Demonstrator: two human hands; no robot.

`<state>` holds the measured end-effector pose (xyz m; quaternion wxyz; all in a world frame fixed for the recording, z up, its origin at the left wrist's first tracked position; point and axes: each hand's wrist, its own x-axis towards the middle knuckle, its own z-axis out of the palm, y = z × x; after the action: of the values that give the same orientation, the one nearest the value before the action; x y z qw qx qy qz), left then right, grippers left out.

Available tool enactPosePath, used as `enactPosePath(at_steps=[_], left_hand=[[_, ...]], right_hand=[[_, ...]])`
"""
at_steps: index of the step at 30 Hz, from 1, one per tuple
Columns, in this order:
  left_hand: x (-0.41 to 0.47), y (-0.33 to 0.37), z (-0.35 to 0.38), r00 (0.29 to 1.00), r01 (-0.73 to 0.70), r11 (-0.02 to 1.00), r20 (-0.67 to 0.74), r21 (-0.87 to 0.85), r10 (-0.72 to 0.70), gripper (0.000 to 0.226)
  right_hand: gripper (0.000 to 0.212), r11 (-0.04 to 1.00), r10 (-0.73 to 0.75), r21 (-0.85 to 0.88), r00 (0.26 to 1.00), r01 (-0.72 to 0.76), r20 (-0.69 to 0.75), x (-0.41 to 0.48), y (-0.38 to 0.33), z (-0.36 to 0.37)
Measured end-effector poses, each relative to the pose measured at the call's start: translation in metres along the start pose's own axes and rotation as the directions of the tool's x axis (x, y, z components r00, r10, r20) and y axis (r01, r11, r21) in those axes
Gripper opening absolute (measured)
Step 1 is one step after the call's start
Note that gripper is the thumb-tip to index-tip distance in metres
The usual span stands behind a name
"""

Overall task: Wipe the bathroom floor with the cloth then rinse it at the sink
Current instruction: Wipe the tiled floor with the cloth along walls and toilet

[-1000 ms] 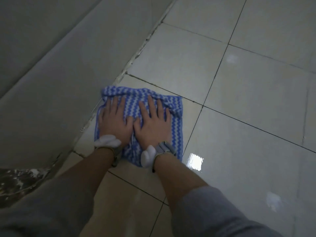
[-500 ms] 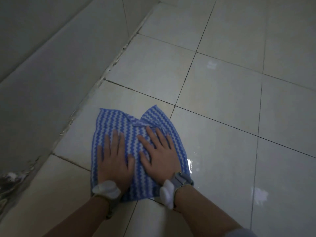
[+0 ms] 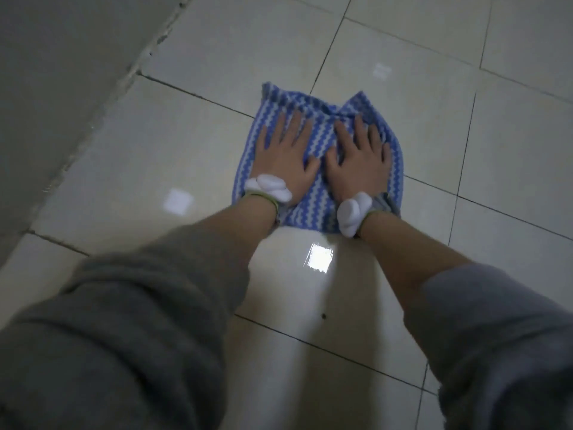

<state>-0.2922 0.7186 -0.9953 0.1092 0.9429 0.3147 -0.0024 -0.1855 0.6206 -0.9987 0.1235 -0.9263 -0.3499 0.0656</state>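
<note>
Rising on the far left, a grey wall (image 3: 55, 88) meets the floor (image 3: 511, 144) at a rough, crumbly joint that runs diagonally from the lower left to the top. Between that edge and the cloth lies a stretch of bare glossy tile carrying a pale square reflection (image 3: 178, 201). A grey sleeve (image 3: 124, 321) fills the lower left and leads to the left hand (image 3: 283, 159), which presses flat on the cloth (image 3: 313, 206). Its fingers (image 3: 280, 125) are straight and spread apart, gripping nothing. A white band (image 3: 269, 186) sits on that wrist.

The cloth, blue with white zigzag stripes, lies on the floor near the middle of the view. Grout lines run in under it from the left, top and right. Its far edge bunches into 2 peaks with a dip between, and its near edge ends just behind the wrists.

The right hand (image 3: 359, 162) presses flat beside the left, thumbs close together, its fingers (image 3: 359, 131) straight and slightly apart. Another white band (image 3: 353, 217) wraps this wrist.

Between the forearms are a bright glare (image 3: 319, 257) and a dark speck (image 3: 324, 316). Right of the cloth, open tile reaches the frame edge above the right sleeve (image 3: 496, 352).
</note>
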Motion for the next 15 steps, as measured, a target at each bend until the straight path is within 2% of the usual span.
enactPosePath(at_steps=[6, 9, 12, 15], left_hand=[[-0.003, 0.009, -0.013, 0.986, -0.055, 0.998, -0.159, -0.010, 0.052, 0.064], [-0.034, 0.020, -0.003, 0.995, 0.009, 0.996, -0.093, -0.088, -0.017, 0.070], [-0.079, 0.041, 0.008, 0.998, 0.071, 0.997, 0.005, -0.037, -0.070, 0.072], [-0.125, 0.070, 0.022, 0.999, 0.041, 0.999, -0.022, -0.002, -0.041, 0.067]], right_hand=[[0.052, 0.997, -0.041, 0.059, 0.991, 0.049, -0.130, 0.014, 0.011, -0.001], [0.054, 0.998, -0.036, 0.042, 0.994, 0.040, -0.104, -0.021, 0.017, -0.003], [0.058, 1.000, -0.024, -0.010, 0.999, 0.023, -0.039, -0.073, 0.025, -0.002], [0.055, 0.993, -0.093, -0.075, 0.995, 0.091, -0.024, -0.125, 0.035, -0.004]])
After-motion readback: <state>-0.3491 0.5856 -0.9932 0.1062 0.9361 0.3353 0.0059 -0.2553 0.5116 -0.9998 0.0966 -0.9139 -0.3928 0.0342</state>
